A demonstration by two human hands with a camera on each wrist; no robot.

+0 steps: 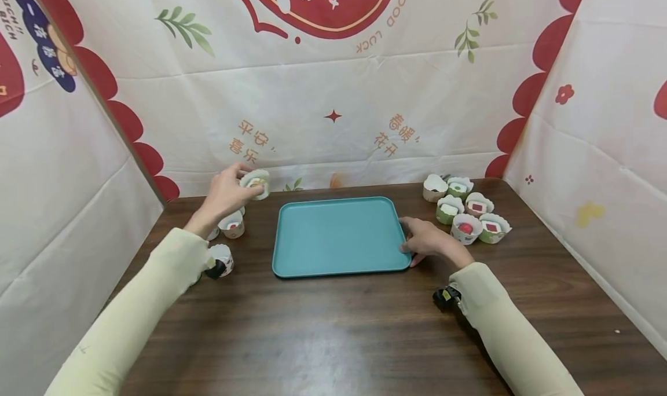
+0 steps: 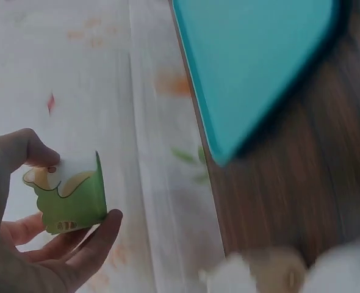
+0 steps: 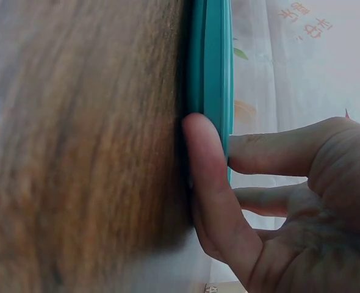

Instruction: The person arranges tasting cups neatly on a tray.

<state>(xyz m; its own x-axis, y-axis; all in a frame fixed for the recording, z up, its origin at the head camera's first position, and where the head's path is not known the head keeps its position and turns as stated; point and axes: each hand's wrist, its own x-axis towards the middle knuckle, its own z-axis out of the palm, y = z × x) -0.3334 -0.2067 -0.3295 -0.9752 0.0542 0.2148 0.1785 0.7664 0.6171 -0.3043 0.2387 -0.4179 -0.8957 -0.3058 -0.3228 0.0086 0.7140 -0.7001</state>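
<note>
My left hand (image 1: 225, 192) holds a green paper cupcake cup (image 1: 263, 178) in the air, near the back edge of the table and left of the tray. In the left wrist view, its thumb and fingers grip the green cup (image 2: 79, 198) with a cartoon print from opposite sides. A turquoise rectangular tray (image 1: 339, 239) lies at the middle of the table with nothing on it. My right hand (image 1: 429, 238) pinches the tray's right edge. The right wrist view has the tray rim (image 3: 213, 73) between the thumb and fingers.
Several filled paper cups (image 1: 465, 228) stand grouped at the back right of the brown table (image 1: 323, 332). On the left, more cups, among them a tan cup (image 1: 232, 227) and a white cup (image 1: 223, 257), are partly hidden by my left arm. Printed cloth (image 1: 312, 95) hangs behind.
</note>
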